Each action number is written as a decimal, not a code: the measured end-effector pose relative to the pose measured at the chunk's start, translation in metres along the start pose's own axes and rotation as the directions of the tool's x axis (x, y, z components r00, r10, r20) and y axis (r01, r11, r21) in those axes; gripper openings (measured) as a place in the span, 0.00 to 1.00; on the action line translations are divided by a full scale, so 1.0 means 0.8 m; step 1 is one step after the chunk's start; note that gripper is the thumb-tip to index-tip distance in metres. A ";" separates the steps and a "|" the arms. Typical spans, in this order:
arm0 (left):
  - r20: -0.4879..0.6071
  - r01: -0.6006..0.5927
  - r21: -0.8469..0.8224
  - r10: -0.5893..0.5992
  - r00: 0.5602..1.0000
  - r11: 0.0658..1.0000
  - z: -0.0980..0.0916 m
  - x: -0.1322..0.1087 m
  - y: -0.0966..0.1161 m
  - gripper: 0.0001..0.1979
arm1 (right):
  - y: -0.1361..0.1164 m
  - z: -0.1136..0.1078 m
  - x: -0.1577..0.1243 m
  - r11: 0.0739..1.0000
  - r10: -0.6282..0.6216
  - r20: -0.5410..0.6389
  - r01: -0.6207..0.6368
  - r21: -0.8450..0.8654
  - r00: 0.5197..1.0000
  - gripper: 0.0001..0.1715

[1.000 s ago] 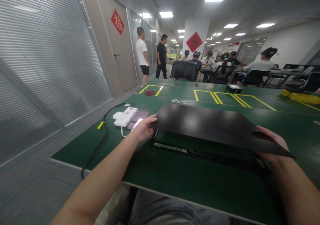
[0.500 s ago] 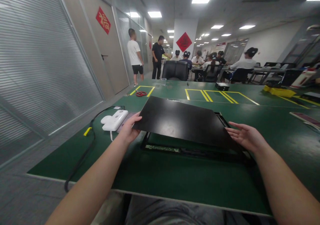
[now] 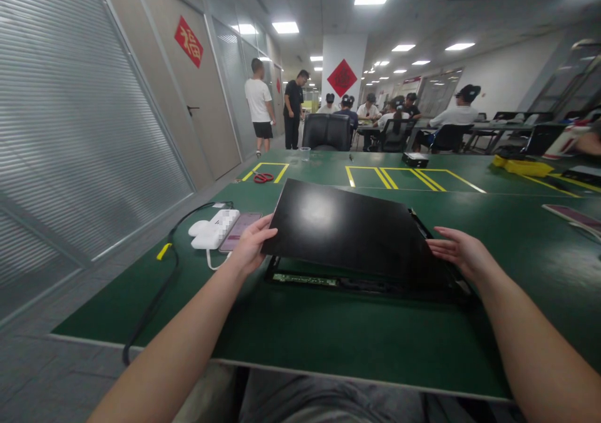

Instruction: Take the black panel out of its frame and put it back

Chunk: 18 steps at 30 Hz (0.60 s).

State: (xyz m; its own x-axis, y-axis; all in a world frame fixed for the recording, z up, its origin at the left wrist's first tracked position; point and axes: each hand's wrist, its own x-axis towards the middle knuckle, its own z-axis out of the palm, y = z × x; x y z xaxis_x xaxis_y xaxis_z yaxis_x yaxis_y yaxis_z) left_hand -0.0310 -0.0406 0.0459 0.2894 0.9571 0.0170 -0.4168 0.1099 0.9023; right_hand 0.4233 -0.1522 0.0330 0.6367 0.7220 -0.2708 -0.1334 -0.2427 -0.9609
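A thin black panel (image 3: pixel 350 229) lies tilted over a black frame (image 3: pixel 305 279) on the green table, its left side raised. My left hand (image 3: pixel 251 248) grips the panel's near left corner between thumb and fingers. My right hand (image 3: pixel 455 252) is open, fingers stretched out, resting against the panel's right edge. A green circuit strip shows along the frame's near bar under the panel.
Left of the panel lie a phone (image 3: pixel 239 231), a white power strip (image 3: pixel 213 229) and a black cable (image 3: pixel 154 291) running off the table edge. Red scissors (image 3: pixel 263 178), a cup (image 3: pixel 305 153) and a small black box (image 3: pixel 415 159) sit farther back. People sit and stand beyond.
My right hand let go of the panel's right corner and now lies open beside it. The panel's right side sank toward the frame, and the left side stays lifted.
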 end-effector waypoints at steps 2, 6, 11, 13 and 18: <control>0.008 0.011 0.003 -0.011 1.000 1.000 0.000 0.000 -0.004 0.29 | 0.000 -0.001 0.000 1.000 -0.013 -0.029 0.013 -0.004 1.000 0.18; -0.009 0.046 0.003 -0.046 0.999 0.999 0.001 0.000 -0.012 0.26 | -0.001 0.000 -0.003 0.998 -0.046 -0.085 0.042 -0.045 0.995 0.14; 0.003 0.099 0.020 -0.099 0.995 0.995 -0.001 0.002 -0.024 0.24 | -0.001 0.002 -0.006 0.978 -0.127 -0.130 0.102 -0.182 0.983 0.11; 0.003 0.114 0.014 -0.114 0.994 0.993 -0.003 0.003 -0.028 0.24 | 0.002 0.002 -0.004 0.966 -0.153 -0.133 0.120 -0.227 0.979 0.10; -0.010 0.149 0.009 -0.149 0.989 0.989 -0.005 0.007 -0.033 0.23 | 0.016 -0.007 0.013 0.933 -0.199 -0.115 0.152 -0.325 0.973 0.13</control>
State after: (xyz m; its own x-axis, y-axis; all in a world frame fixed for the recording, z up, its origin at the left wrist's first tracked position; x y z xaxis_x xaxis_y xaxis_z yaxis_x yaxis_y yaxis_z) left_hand -0.0220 -0.0368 0.0200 0.3393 0.9327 -0.1220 -0.3611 0.2489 0.8987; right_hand 0.4321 -0.1515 0.0183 0.7335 0.6765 -0.0660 0.2192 -0.3273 -0.9191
